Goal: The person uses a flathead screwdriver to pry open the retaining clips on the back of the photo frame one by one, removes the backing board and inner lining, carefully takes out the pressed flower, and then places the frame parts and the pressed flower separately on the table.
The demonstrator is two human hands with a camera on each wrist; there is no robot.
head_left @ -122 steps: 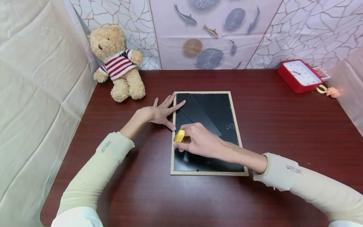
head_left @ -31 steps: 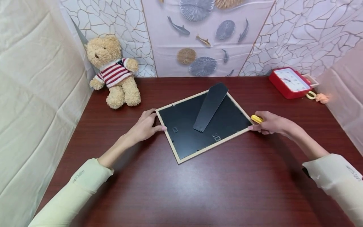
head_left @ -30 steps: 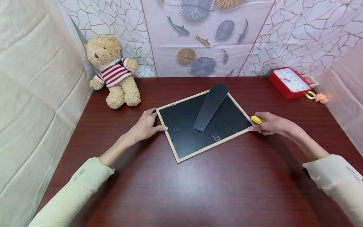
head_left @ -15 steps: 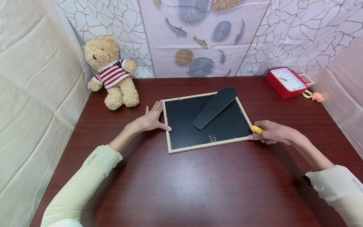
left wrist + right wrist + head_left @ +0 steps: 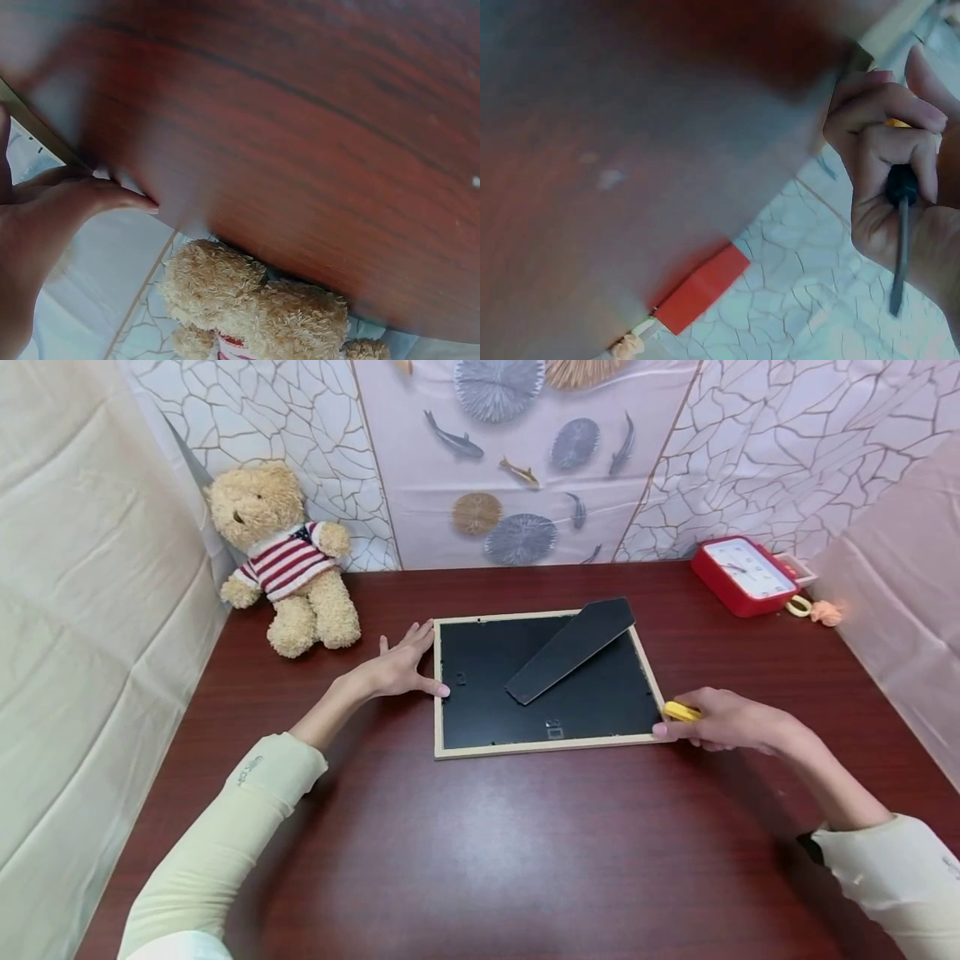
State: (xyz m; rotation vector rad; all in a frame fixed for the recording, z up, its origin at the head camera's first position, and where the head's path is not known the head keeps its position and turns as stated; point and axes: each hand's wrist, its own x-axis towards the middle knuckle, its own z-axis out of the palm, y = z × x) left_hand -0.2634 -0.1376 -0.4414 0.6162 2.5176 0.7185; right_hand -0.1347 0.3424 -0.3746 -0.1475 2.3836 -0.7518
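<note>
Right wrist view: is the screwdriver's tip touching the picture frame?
No, the right hand holds the screwdriver with its tip pointing away from the picture frame.

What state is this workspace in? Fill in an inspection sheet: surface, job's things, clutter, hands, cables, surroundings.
Surface: dark red-brown table, glare on its near part.
Job's things: frame lying back up, its stand slanting past the far edge; yellow screwdriver.
Clutter: bear at far left; red clock and orange trinket at far right.
Hands: left hand touches the frame's left edge; right hand holds the screwdriver and touches the near right corner.
Cables: nothing seen.
Surroundings: fish-print backdrop behind; pale cloth on both sides.
</note>
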